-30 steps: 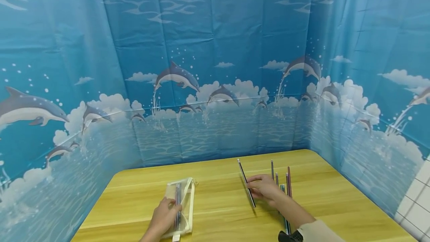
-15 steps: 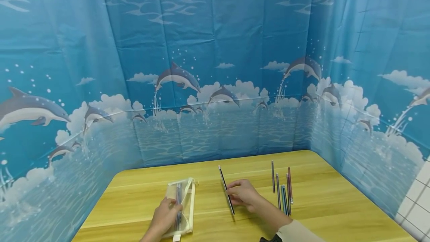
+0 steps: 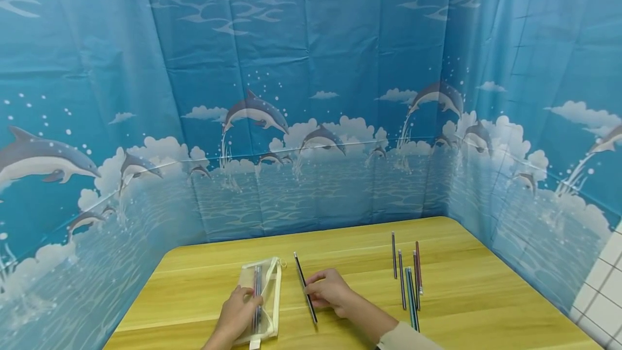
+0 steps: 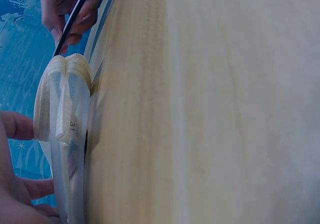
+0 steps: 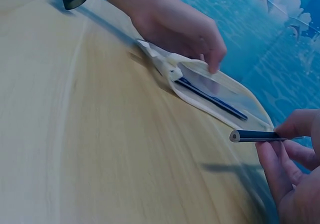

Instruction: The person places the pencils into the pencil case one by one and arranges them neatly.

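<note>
My left hand (image 3: 235, 312) grips the upper side of a translucent mesh pencil case (image 3: 277, 296) with a cream zip border. In the right wrist view the case's mouth gapes, and dark pencils (image 5: 215, 100) lie inside. A dark pencil (image 3: 300, 271) is pinched near its middle between the thumb and fingers of my right hand (image 3: 335, 293), just right of the case. The pencil is held above the table, its flat unsharpened end towards me. The left wrist view shows the case's zip end (image 4: 65, 99) with a tag beside my left fingers.
Several loose pencils (image 3: 410, 290) lie in a loose group on the right of the wood-grain table (image 3: 350, 242). A blue dolphin-printed curtain (image 3: 311, 188) hangs close behind the table and along its sides.
My right hand has carried the dark pencil leftward from beside the loose pencils to near the case. My left hand and the case have stayed in place.
</note>
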Demonstrator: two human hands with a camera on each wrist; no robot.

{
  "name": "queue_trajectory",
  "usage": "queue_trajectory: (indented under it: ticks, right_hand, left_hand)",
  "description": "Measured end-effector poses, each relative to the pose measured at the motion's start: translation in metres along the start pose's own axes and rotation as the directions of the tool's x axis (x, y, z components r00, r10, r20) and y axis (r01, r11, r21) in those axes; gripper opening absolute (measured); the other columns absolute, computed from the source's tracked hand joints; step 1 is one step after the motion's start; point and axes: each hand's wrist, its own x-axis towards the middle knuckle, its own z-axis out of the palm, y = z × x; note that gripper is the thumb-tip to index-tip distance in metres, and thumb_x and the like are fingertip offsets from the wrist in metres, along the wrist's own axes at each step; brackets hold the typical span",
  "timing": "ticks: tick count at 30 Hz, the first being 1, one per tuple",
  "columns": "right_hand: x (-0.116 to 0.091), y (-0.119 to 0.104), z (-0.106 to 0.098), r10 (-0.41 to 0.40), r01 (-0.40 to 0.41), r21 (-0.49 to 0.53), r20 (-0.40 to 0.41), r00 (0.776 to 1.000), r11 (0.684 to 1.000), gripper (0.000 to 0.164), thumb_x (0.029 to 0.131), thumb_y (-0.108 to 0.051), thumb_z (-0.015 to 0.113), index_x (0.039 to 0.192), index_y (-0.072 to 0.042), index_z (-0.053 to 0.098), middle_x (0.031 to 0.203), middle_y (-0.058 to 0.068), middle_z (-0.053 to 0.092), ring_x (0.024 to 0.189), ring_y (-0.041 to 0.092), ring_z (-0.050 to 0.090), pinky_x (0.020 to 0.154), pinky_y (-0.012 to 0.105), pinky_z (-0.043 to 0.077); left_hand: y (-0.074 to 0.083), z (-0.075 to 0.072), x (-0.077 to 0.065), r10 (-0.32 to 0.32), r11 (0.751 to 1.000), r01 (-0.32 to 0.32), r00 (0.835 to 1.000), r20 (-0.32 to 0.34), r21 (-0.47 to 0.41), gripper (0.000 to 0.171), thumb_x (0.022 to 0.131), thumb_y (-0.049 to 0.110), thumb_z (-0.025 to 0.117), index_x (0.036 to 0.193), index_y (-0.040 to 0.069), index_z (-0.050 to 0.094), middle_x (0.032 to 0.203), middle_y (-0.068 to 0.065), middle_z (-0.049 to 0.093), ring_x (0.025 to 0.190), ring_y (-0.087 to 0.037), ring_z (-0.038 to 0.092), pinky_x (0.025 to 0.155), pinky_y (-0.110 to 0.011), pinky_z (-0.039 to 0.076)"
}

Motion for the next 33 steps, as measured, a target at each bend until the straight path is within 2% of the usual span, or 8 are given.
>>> queue_trajectory:
  ticks: [9,16,23,33]
  right_hand:
    - [0.003,0.002,0.031,0.001,-0.001,-0.006,-0.01,1.0,1.0,0.016,0.088,0.004,0.073,0.102,0.003,0.068,0.081,0.011,0.067,0.064,0.012,0.065,0.062,0.03,0.061]
    - [0.006,-0.002,0.051,-0.018,0.015,-0.087,-0.033,0.999,0.996,0.012,0.086,0.005,0.073,0.097,0.002,0.068,0.079,0.012,0.067,0.062,0.014,0.065,0.059,0.031,0.061]
    - [0.015,-0.012,0.068,0.019,-0.025,-0.161,-0.039,0.999,0.987,0.009,0.087,0.004,0.075,0.094,0.002,0.07,0.081,0.012,0.068,0.065,0.018,0.067,0.059,0.03,0.06]
    - [0.027,-0.012,0.091,-0.028,0.007,-0.231,-0.086,0.996,0.973,0.01,0.083,0.006,0.079,0.08,-0.001,0.073,0.067,0.011,0.068,0.05,0.011,0.063,0.051,0.026,0.058]
  left_hand:
    - [-0.001,0.0,-0.001,0.016,1.0,-0.016,1.0,-0.01,-0.005,0.055,0.087,0.031,0.066,0.127,-0.005,0.065,0.151,-0.044,0.034,0.135,-0.065,0.035,0.107,-0.073,0.032]
    - [-0.001,-0.001,-0.001,0.009,1.0,-0.009,1.0,-0.004,-0.004,0.055,0.087,0.032,0.066,0.128,-0.005,0.064,0.152,-0.043,0.034,0.136,-0.064,0.035,0.107,-0.073,0.032]
    - [0.0,-0.002,0.0,0.014,1.0,-0.014,1.0,-0.013,0.004,0.055,0.087,0.033,0.066,0.127,-0.004,0.065,0.152,-0.042,0.035,0.135,-0.063,0.037,0.108,-0.071,0.033]
    - [-0.001,-0.003,0.0,0.033,0.999,-0.033,0.999,-0.026,0.013,0.051,0.086,0.03,0.065,0.124,-0.004,0.067,0.15,-0.043,0.037,0.134,-0.063,0.04,0.107,-0.068,0.037]
